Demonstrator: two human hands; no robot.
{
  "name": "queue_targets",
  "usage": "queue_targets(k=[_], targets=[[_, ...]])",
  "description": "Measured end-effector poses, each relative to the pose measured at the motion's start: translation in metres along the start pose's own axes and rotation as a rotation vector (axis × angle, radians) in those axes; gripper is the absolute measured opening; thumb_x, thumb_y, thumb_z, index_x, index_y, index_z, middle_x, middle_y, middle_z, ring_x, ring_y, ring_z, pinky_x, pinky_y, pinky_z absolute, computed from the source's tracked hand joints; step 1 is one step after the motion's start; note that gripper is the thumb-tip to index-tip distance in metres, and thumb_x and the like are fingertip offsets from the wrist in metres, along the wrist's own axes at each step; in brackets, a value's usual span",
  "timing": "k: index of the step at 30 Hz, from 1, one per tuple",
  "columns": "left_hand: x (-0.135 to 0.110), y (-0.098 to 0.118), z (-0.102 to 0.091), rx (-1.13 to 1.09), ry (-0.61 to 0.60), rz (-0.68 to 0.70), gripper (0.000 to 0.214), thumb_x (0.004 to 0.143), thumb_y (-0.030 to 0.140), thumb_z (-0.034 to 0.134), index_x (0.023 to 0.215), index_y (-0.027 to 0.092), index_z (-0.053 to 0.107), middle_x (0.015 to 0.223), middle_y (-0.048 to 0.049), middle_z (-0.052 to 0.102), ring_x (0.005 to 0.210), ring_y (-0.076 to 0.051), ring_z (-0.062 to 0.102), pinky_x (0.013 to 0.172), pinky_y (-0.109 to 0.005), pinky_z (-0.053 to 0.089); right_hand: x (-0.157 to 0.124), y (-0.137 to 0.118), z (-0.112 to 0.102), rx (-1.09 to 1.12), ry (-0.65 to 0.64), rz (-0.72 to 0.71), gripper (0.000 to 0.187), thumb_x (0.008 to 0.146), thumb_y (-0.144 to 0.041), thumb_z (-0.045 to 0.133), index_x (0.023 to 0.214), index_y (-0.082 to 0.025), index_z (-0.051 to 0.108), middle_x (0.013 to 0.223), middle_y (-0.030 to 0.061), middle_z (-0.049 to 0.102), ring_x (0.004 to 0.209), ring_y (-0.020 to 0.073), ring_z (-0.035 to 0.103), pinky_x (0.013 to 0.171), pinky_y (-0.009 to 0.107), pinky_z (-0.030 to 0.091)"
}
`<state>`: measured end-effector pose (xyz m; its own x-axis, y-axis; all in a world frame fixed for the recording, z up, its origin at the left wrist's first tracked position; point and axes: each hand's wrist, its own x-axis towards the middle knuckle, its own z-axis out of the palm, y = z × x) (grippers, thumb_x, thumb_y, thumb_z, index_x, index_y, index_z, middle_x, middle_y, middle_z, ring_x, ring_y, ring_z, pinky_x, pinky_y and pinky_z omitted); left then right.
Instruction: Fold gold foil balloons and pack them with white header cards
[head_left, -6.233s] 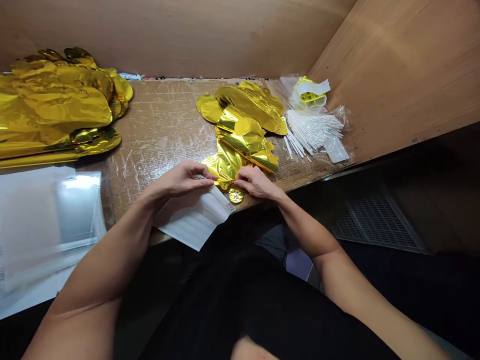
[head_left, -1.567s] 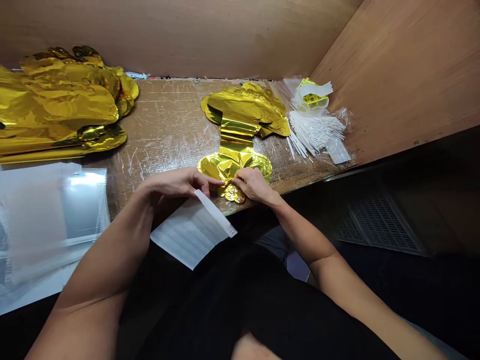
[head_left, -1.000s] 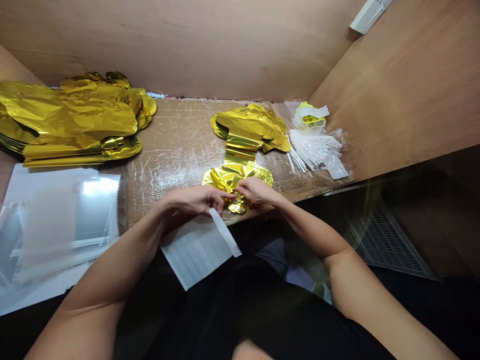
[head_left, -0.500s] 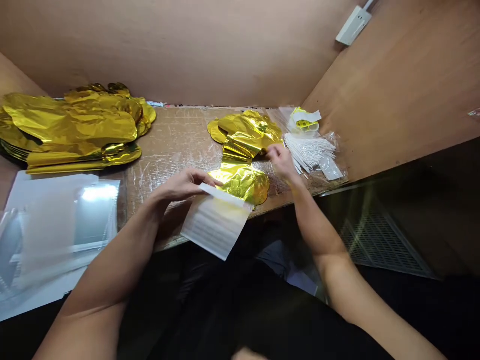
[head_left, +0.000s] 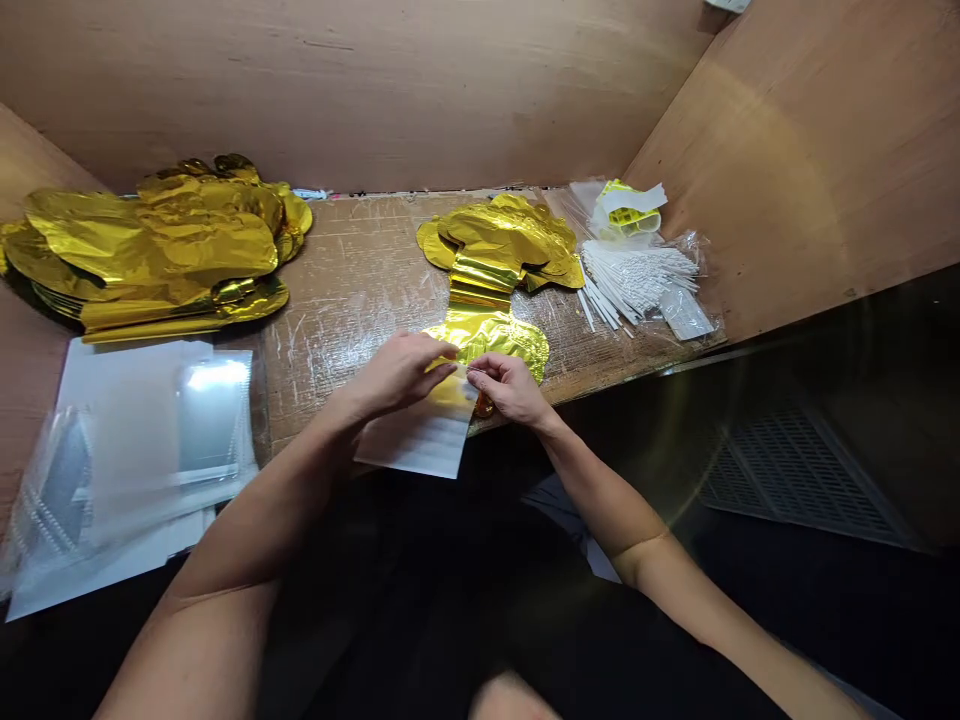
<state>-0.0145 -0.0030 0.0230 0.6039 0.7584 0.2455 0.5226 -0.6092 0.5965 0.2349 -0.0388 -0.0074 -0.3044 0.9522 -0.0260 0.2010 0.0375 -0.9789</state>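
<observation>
At the bench's near edge: a person's two bare hands meet over a gold foil balloon (head_left: 491, 335), working at a white plastic sleeve (head_left: 412, 440) on a scuffed, plastic-covered wooden workbench (head_left: 352, 270).

Left hand: the left hand (head_left: 401, 375) is closed, fingers curled over the sleeve's upper edge and gripping it.

Right hand: the right hand (head_left: 510, 388) is drawn into a pinch at the sleeve's mouth, just beside the left hand; what lies between its fingertips is too small to tell.

Balloon: it lies flat on the bench, its narrow folded middle running away from the person, its near end under the hands, with gold showing through the sleeve. Its crumpled far end sits well beyond them.

Far left: a heap of gold foil balloons (head_left: 150, 250) lies on the bench, with a stack of clear plastic bags (head_left: 150, 440) on the near side of it.

Far right: a bundle of white plastic sticks (head_left: 637, 280) lies in clear wrap, just beside yellow and white pieces (head_left: 622, 212) in a clear bag.
</observation>
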Motion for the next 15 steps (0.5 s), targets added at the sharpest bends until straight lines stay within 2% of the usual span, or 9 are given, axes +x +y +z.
queue_targets(k=[2,4,7,10,13,15], targets=[[0.003,0.002,0.017,0.115,-0.058,0.021,0.032,0.106,0.036,0.052,0.099,0.018,0.078,0.091,-0.0101,0.079,0.082,-0.023,0.069,0.077,-0.033,0.045,0.000,0.002,0.006,-0.101,0.023,-0.072,0.025,0.095,-0.042,0.070,0.103,-0.018,0.075,0.081,0.0014,0.074,0.067,0.0146,0.064,0.064,0.026,0.050],[0.004,0.000,0.023,0.119,-0.089,0.018,0.033,0.106,0.034,0.051,0.090,0.018,0.076,0.081,-0.0081,0.074,0.071,-0.020,0.061,0.067,-0.031,0.038,0.001,0.003,0.006,-0.253,0.038,-0.180,0.022,0.100,-0.036,0.067,0.109,-0.020,0.077,0.087,0.0027,0.077,0.072,0.0162,0.068,0.069,0.028,0.052],[0.004,-0.003,0.020,0.031,-0.105,-0.001,0.032,0.104,0.033,0.053,0.085,0.017,0.074,0.073,-0.0050,0.068,0.064,-0.016,0.052,0.063,-0.029,0.033,0.003,0.004,0.000,-0.501,0.030,-0.425,0.019,0.106,-0.028,0.061,0.109,-0.021,0.078,0.101,0.0078,0.080,0.089,0.0204,0.073,0.082,0.033,0.055],[0.003,-0.002,0.014,-0.046,-0.121,-0.024,0.032,0.102,0.033,0.054,0.080,0.016,0.072,0.069,-0.0027,0.064,0.062,-0.014,0.047,0.062,-0.028,0.031,0.004,0.003,-0.008,-0.759,0.008,-0.651,0.019,0.107,-0.023,0.058,0.106,-0.021,0.077,0.107,0.0108,0.079,0.095,0.0229,0.069,0.087,0.038,0.054],[0.004,0.000,0.012,-0.111,-0.136,-0.049,0.034,0.100,0.034,0.055,0.076,0.016,0.070,0.067,-0.0011,0.062,0.060,-0.013,0.045,0.061,-0.027,0.030,0.002,0.002,-0.010,-0.913,-0.023,-0.761,0.016,0.105,-0.020,0.060,0.103,-0.023,0.076,0.109,0.0102,0.077,0.096,0.0243,0.065,0.087,0.041,0.051],[0.004,0.001,0.011,-0.140,-0.144,-0.053,0.034,0.100,0.034,0.055,0.075,0.016,0.069,0.066,-0.0004,0.061,0.060,-0.012,0.045,0.061,-0.027,0.030,0.000,-0.001,-0.009,-0.883,-0.032,-0.766,0.015,0.104,-0.020,0.060,0.100,-0.024,0.074,0.106,0.0095,0.075,0.095,0.0242,0.063,0.087,0.042,0.050]])
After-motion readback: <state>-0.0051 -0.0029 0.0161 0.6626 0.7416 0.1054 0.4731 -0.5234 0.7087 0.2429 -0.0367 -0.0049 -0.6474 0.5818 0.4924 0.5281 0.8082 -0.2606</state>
